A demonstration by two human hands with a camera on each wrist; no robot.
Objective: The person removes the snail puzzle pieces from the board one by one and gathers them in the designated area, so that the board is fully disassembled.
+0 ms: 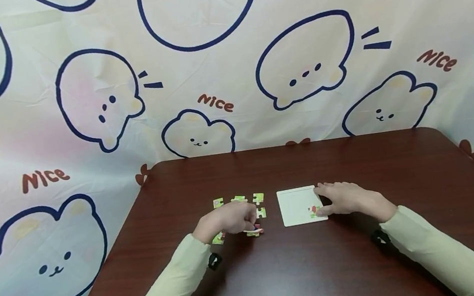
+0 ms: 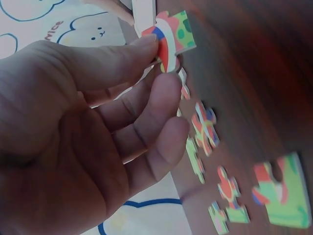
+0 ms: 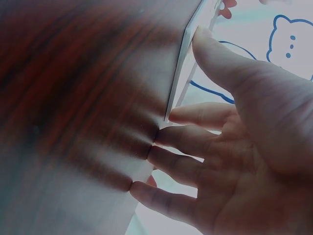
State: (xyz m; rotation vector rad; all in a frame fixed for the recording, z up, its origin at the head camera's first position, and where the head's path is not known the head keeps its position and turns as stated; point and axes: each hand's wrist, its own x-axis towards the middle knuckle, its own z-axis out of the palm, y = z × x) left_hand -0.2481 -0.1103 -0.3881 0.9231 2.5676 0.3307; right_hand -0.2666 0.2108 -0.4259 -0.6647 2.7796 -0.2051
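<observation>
My left hand [image 1: 230, 218] pinches a jigsaw piece [image 2: 182, 32] between thumb and fingers. This piece is green with spots and has red, white and blue parts. In the head view the hand hangs over several loose jigsaw pieces [image 1: 258, 198] and partly hides them. To the right lies a flat white puzzle board [image 1: 292, 206], with one colourful jigsaw piece [image 1: 312, 210] at its near right corner. My right hand [image 1: 348, 198] rests at the board's right edge. In the right wrist view its thumb touches the board and its fingers [image 3: 176, 164] reach down to the table, fairly straight.
The pieces lie on a dark brown wooden table [image 1: 273, 274], spread left of the board. A single green-edged corner piece [image 2: 286, 193] lies nearest in the left wrist view. Behind the table hangs a pale cloth [image 1: 243, 66] printed with cartoon bears.
</observation>
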